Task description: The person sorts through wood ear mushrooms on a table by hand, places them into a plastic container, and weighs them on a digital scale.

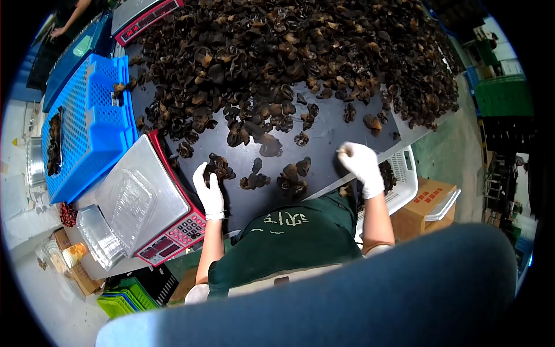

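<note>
Head view: working over a dark worktop [325, 139] stretching right from the red-edged scale [167, 199], and facing a broad heap of dark, fungus-like pieces [260, 52] beyond that scale. Standing near a blue crate [95, 121], left of and beyond the scale. Holding the left hand [209, 195] just beside the scale's right edge, with fingers curled around a dark clump [219, 166], apparently clamping it. Holding the right hand [362, 165] over the worktop, well right of the scale, with fingers drawn together, being unable to tell of anything pinched inside. Having a few loose pieces [292, 176] lying between both hands, right of the scale. Judging by the thin, folded edges, probably doing best by gripping lightly, turning the clump to the light, picking single pieces rather than raking, and steering the left wrist clear of the scale's corner.
</note>
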The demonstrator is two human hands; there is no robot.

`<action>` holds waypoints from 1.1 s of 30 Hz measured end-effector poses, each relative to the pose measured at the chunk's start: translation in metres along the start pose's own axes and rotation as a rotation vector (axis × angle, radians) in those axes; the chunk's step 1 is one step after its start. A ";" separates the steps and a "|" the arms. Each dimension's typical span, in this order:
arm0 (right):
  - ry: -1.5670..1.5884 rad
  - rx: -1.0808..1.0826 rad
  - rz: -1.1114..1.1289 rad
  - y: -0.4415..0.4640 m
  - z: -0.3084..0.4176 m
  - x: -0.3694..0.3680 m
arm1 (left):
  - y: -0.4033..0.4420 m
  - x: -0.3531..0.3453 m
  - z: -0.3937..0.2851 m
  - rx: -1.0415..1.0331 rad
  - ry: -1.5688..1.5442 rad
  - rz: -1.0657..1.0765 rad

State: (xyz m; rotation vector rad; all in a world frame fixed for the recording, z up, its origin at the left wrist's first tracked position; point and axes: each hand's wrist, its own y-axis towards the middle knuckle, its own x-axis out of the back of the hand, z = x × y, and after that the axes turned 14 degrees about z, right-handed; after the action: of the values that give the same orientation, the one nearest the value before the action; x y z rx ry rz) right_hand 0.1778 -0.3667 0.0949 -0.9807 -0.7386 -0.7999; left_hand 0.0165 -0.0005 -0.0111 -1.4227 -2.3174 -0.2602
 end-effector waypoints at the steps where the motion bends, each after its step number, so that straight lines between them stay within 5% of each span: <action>1: -0.288 -0.101 0.059 -0.006 -0.017 0.005 | 0.001 -0.002 -0.001 0.009 -0.040 -0.007; 2: -0.509 -0.244 0.106 -0.013 -0.026 0.004 | 0.003 -0.004 -0.003 0.004 -0.043 -0.002; 4: -0.429 -0.028 -0.125 -0.029 -0.012 0.008 | 0.005 -0.006 -0.012 -0.123 0.231 -0.014; 7: -0.149 0.480 -0.046 -0.028 0.013 -0.014 | 0.009 -0.015 -0.030 -0.309 0.381 0.119; 12: -0.179 0.731 0.135 -0.015 0.050 -0.069 | -0.004 -0.039 -0.058 -0.360 0.644 0.523; 15: -0.161 0.866 0.049 -0.001 0.054 -0.092 | -0.007 -0.049 -0.050 -0.472 0.797 0.485; 20: -0.039 0.936 -0.056 0.028 0.041 -0.104 | 0.008 -0.058 -0.034 -0.529 0.732 0.383; 23: 0.357 0.699 -0.151 0.043 0.053 -0.106 | 0.015 -0.061 -0.042 -0.525 0.666 0.309; 26: 0.395 0.500 -0.160 0.047 0.090 -0.093 | 0.024 -0.062 -0.042 -0.554 0.571 0.223; 30: -0.105 0.428 -0.107 0.059 0.105 -0.096 | 0.030 -0.054 -0.043 -0.435 0.367 0.191; 33: -0.030 0.492 -0.075 0.061 0.102 -0.087 | 0.017 -0.028 -0.065 -0.429 0.162 0.130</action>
State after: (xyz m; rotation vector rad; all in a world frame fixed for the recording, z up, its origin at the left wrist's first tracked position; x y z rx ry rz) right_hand 0.1680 -0.2328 0.0351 -0.5254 -0.9470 -0.6256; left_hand 0.0587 -0.0389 0.0348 -1.6684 -2.1065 -0.8416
